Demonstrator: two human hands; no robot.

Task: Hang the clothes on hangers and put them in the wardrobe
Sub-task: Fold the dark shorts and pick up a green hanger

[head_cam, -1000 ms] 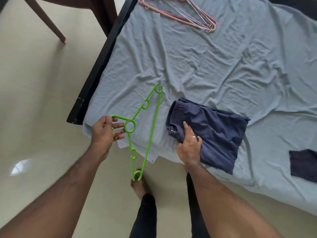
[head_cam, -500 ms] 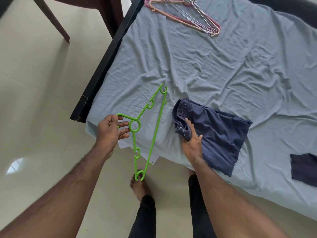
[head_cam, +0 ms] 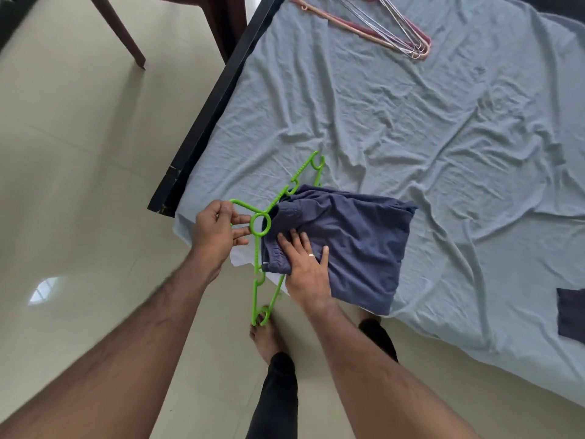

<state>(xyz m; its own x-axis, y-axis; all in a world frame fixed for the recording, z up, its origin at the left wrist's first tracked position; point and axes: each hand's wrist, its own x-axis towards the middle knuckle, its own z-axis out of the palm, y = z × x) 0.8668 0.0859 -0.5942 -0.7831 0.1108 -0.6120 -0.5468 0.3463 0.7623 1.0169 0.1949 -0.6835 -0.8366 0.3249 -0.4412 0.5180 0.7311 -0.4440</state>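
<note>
I found the left hand (head_cam: 218,236) pinching the hook end of the green hanger (head_cam: 257,267), fingers curled round the stem beside its ring. The hanger stood at the near corner of the bed (head_cam: 411,128), 1 arm over the sheet and the other hanging past the edge above the floor (head_cam: 79,160). The right hand (head_cam: 308,270) lay spread, fingers straight, on the waistband end of the navy shorts (head_cam: 348,245). The shorts lay folded on the bed at that corner, the waistband overlapping the hanger's frame. Whether cloth had passed through the frame I could not tell.

I judged the step in hand to be threading the shorts over the hanger's lower bar. To do it well I would hold the hanger steady by the hook, feed the waistband end through the frame, and draw the cloth until it hung evenly on both sides of the bar. The fold should be kept flat so that it does not bunch or slide off.

A bundle of spare hangers (head_cam: 380,30) lay at the far side of the bed, and 1 more dark garment (head_cam: 571,315) sat at the right edge of view. No wardrobe was visible.
</note>
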